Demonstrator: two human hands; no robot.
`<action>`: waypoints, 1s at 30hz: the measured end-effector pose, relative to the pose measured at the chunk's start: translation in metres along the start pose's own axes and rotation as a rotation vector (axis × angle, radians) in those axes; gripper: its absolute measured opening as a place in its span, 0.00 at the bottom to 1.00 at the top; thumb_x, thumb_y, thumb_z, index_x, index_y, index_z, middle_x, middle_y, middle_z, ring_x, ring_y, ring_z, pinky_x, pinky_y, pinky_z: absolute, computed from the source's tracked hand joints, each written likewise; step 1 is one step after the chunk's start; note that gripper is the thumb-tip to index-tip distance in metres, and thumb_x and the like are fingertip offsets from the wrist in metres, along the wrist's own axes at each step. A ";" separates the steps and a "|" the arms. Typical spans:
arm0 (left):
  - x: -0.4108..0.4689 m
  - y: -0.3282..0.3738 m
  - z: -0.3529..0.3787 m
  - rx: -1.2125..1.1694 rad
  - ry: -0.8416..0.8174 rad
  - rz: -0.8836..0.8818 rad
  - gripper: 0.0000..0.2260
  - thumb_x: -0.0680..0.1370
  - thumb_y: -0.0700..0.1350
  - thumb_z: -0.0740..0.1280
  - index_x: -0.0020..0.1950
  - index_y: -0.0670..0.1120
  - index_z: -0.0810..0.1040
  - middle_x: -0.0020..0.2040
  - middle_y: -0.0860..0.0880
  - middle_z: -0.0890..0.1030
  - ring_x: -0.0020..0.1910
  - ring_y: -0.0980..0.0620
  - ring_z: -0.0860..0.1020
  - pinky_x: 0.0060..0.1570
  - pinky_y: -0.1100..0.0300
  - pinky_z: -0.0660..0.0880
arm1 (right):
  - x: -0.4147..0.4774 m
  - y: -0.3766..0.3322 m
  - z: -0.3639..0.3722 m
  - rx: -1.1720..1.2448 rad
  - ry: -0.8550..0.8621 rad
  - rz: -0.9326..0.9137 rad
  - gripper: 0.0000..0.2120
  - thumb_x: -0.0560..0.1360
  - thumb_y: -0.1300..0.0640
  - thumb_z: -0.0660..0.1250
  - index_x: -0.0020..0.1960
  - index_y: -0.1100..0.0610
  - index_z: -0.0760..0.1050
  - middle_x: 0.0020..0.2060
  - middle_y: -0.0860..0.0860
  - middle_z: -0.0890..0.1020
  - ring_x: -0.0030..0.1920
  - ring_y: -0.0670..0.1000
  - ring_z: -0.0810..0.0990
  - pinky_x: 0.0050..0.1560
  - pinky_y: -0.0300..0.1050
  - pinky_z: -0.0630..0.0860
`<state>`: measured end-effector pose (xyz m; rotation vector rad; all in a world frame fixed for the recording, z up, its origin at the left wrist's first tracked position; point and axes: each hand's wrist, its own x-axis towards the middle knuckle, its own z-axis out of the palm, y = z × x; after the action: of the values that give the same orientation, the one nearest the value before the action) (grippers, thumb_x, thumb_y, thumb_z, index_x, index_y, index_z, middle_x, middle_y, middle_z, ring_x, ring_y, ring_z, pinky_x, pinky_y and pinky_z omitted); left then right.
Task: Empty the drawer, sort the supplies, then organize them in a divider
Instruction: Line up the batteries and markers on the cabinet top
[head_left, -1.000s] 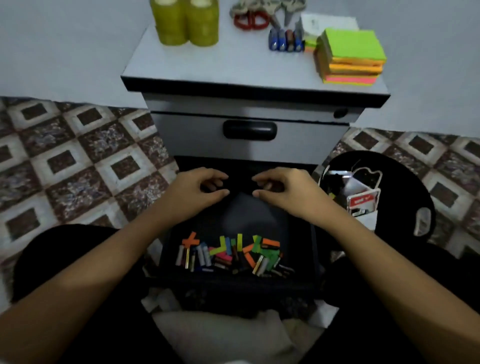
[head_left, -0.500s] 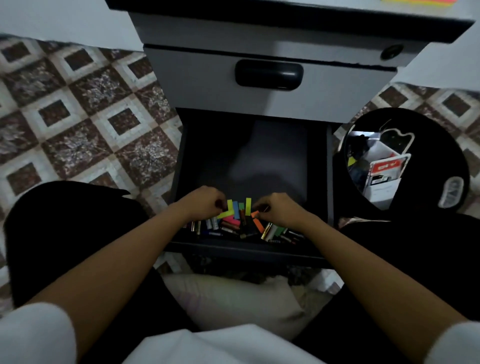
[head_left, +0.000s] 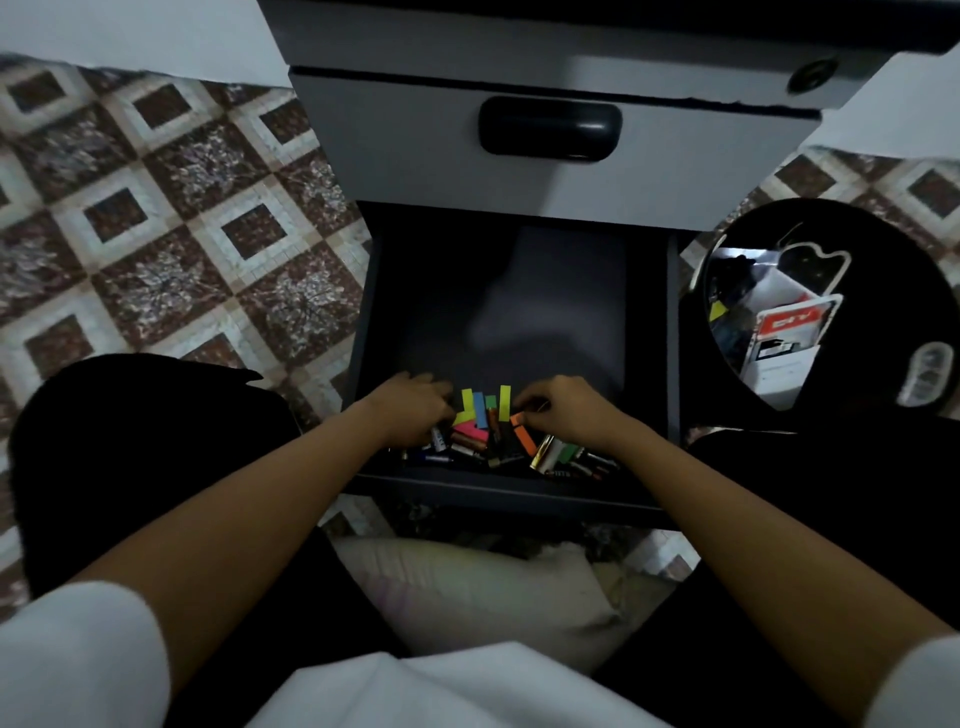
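Observation:
The lower drawer (head_left: 673, 338) of a grey cabinet stands pulled out, its dark floor bare at the back. At its front lies a heap of small batteries (head_left: 551, 456) mixed with coloured sticky flags (head_left: 480, 410) in yellow, blue, green, pink and orange. My left hand (head_left: 413, 410) rests on the left side of the heap, fingers curled down into it. My right hand (head_left: 563, 415) lies on the right side, its curled fingertips at the yellow and orange flags. Whether either hand grips anything is hidden.
Above the open drawer is a shut drawer with a black handle (head_left: 550, 127). A round black bin (head_left: 883, 249) holding white and red packaging stands on the right. A pale cushion (head_left: 467, 587) lies under the drawer front. Patterned tiled floor (head_left: 156, 234) spreads to the left.
Both hands came down from the drawer's back area to the heap at its front. My view tilted downward, so the cabinet top is out of sight. Since half a second ago the hands have barely shifted.

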<state>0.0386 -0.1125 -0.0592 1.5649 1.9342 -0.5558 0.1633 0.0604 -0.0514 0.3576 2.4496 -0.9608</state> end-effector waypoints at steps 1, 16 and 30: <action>0.000 0.000 0.000 0.012 0.003 0.005 0.16 0.79 0.46 0.61 0.67 0.50 0.71 0.66 0.47 0.67 0.65 0.45 0.66 0.60 0.51 0.65 | 0.000 0.000 0.000 -0.007 -0.002 -0.003 0.12 0.76 0.58 0.66 0.58 0.59 0.79 0.55 0.53 0.81 0.54 0.49 0.79 0.52 0.37 0.72; 0.000 -0.019 -0.007 -0.576 0.220 -0.121 0.15 0.78 0.43 0.65 0.64 0.42 0.75 0.59 0.43 0.77 0.57 0.47 0.75 0.56 0.58 0.70 | -0.003 0.017 0.000 -0.432 -0.208 -0.024 0.11 0.76 0.59 0.64 0.55 0.54 0.81 0.53 0.52 0.81 0.52 0.52 0.79 0.52 0.47 0.76; 0.002 -0.013 -0.006 -0.670 0.210 -0.139 0.13 0.78 0.43 0.64 0.62 0.42 0.77 0.59 0.44 0.76 0.57 0.50 0.75 0.53 0.62 0.69 | -0.011 0.022 0.011 -0.828 -0.190 -0.191 0.18 0.78 0.58 0.60 0.68 0.52 0.70 0.63 0.55 0.70 0.65 0.57 0.67 0.61 0.51 0.67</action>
<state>0.0244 -0.1100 -0.0565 1.0898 2.0911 0.2127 0.1856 0.0682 -0.0647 -0.2454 2.4768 0.0170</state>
